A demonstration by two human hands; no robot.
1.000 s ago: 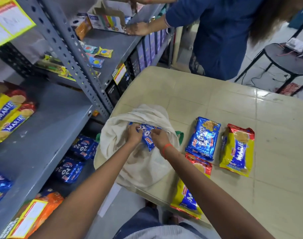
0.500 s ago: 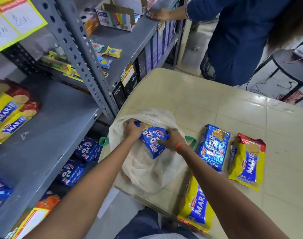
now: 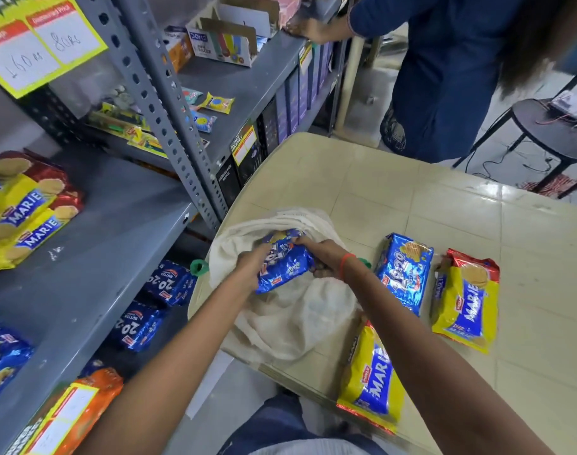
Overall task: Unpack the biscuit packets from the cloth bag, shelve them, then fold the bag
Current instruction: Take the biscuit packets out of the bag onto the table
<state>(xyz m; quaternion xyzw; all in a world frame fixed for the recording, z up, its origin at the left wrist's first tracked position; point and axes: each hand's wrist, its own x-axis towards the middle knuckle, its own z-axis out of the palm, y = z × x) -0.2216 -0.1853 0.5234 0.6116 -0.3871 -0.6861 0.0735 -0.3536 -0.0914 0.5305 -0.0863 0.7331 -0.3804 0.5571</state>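
A cream cloth bag [image 3: 290, 320] lies crumpled at the near left corner of the beige table [image 3: 412, 198]. Both hands hold a blue 20-20 biscuit packet [image 3: 285, 264] just above the bag's mouth: my left hand [image 3: 251, 266] grips its left side, my right hand [image 3: 323, 254] its right end. On the table to the right lie another blue 20-20 packet [image 3: 405, 274], a yellow Marie packet [image 3: 466, 297] and a second Marie packet [image 3: 374, 376] near the front edge. What stays inside the bag is hidden.
A grey metal shelf [image 3: 93, 257] on my left holds Marie packets [image 3: 24, 211] and blue packets [image 3: 1, 353]; a lower shelf holds 20-20 packets [image 3: 155, 303]. A slotted upright post [image 3: 168, 126] stands between shelf and table. A person in blue [image 3: 444, 70] stands beyond, beside a black stool [image 3: 549, 126].
The blue 20-20 packet has come further out of the bag's mouth and now sits between both hands. The other person's hand moved along the upper shelf.
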